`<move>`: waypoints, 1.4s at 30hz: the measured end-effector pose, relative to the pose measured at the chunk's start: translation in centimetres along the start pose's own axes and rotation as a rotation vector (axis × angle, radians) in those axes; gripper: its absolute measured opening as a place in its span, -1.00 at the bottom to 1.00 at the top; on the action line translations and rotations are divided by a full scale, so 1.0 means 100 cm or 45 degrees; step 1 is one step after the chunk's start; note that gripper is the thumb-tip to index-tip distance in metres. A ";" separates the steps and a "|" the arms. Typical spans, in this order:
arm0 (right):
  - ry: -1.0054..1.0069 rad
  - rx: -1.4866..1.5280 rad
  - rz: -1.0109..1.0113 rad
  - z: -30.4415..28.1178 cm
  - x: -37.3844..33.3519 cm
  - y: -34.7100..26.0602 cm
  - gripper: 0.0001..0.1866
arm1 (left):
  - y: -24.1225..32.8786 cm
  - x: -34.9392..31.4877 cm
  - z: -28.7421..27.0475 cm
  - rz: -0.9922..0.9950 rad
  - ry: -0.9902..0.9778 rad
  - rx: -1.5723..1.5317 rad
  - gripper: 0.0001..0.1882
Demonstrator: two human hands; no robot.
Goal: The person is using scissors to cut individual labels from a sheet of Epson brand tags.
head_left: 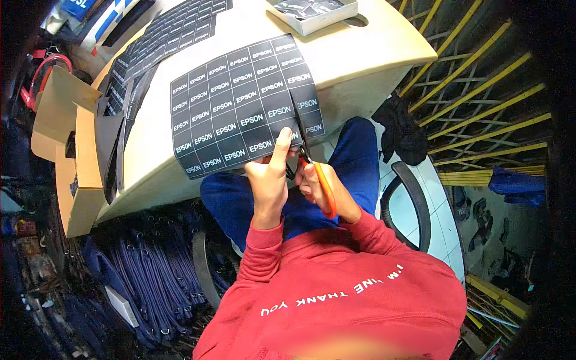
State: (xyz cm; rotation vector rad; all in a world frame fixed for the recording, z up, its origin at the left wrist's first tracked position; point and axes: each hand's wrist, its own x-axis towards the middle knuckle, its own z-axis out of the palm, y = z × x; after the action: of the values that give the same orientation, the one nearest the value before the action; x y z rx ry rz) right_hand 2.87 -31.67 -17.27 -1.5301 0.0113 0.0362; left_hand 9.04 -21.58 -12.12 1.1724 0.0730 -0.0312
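A black sheet of printed labels [228, 111], marked off by pale lines into rows of rectangles, is held up at the table's near edge. My left hand [270, 180] pinches its lower edge, thumb on top and fingers underneath. My right hand [324, 186] is closed round the orange handles of a pair of scissors [324, 187]. The dark blades reach up into the sheet near its right side, along a cut that parts a narrow strip [310, 111] from the rest. Part of the scissors is hidden behind my fingers.
More black label sheets [186, 27] lie on the pale table [372, 48]. A white box [318, 21] of small black pieces stands at the far edge. An open cardboard box [90, 174] is at the left. Dark blue straps [156, 276] hang below; a yellow lattice gate [480, 90] stands right.
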 end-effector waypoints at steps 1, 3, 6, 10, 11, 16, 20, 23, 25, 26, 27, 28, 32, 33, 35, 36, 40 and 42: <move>-0.013 0.017 0.053 0.000 -0.001 -0.002 -0.36 | -0.001 0.000 0.000 0.000 0.000 -0.001 -0.86; -0.001 0.012 0.047 0.000 -0.001 -0.006 -0.36 | -0.002 0.001 -0.001 0.004 0.008 -0.003 -0.86; 0.029 -0.014 0.048 0.001 -0.002 -0.010 -0.36 | -0.001 0.000 0.000 0.015 -0.001 -0.034 -0.86; 0.056 -0.035 0.071 0.002 -0.003 -0.010 -0.35 | -0.002 0.000 -0.001 0.013 -0.014 -0.027 -0.85; 0.057 -0.035 0.072 0.003 -0.003 -0.010 -0.35 | -0.001 0.000 -0.001 0.015 -0.014 -0.029 -0.85; 0.074 -0.067 0.070 0.003 -0.002 -0.014 -0.36 | 0.001 0.000 0.001 0.021 -0.001 -0.045 -0.84; 0.088 -0.038 0.114 0.003 -0.002 -0.008 -0.36 | -0.004 0.006 0.000 0.017 -0.002 -0.047 -0.80; 0.091 -0.054 0.014 0.003 -0.001 -0.006 -0.35 | -0.012 0.010 -0.006 0.056 0.004 -0.026 -0.77; -0.002 0.040 -0.017 0.001 -0.001 0.000 -0.35 | -0.012 0.008 -0.005 0.102 0.002 -0.058 -0.72; 0.001 0.041 -0.017 0.003 -0.001 0.001 -0.35 | -0.011 0.006 -0.003 0.101 0.000 -0.057 -0.72; -0.015 0.134 -0.008 0.005 0.000 0.001 -0.34 | -0.010 0.004 -0.001 0.099 -0.006 -0.084 -0.65; -0.031 0.228 0.002 0.006 0.001 0.001 -0.31 | -0.009 0.003 0.000 0.096 -0.013 -0.110 -0.58; -0.062 0.232 0.011 0.001 0.004 0.002 -0.31 | -0.009 -0.003 -0.003 0.120 -0.029 -0.102 -0.62; -0.062 0.154 -0.051 -0.001 0.005 0.005 -0.34 | -0.009 -0.004 -0.002 0.119 -0.030 -0.101 -0.62; -0.061 0.076 -0.112 -0.003 0.008 0.005 -0.36 | -0.008 -0.007 -0.001 0.135 -0.036 -0.080 -0.64; -0.045 0.038 -0.146 -0.003 0.009 0.004 -0.35 | -0.006 -0.009 0.000 0.112 -0.048 -0.080 -0.64; -0.023 -0.043 -0.180 -0.002 0.011 0.000 -0.33 | -0.003 -0.012 -0.001 0.085 -0.045 -0.060 -0.65; -0.010 -0.063 -0.177 -0.003 0.013 0.003 -0.33 | -0.005 -0.012 -0.001 0.097 -0.039 -0.049 -0.66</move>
State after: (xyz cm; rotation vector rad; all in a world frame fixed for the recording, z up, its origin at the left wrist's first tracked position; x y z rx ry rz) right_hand 4.14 -31.97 -17.59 -1.5767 -0.1030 -0.0689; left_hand 7.86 -21.71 -12.50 1.1349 0.0017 0.0197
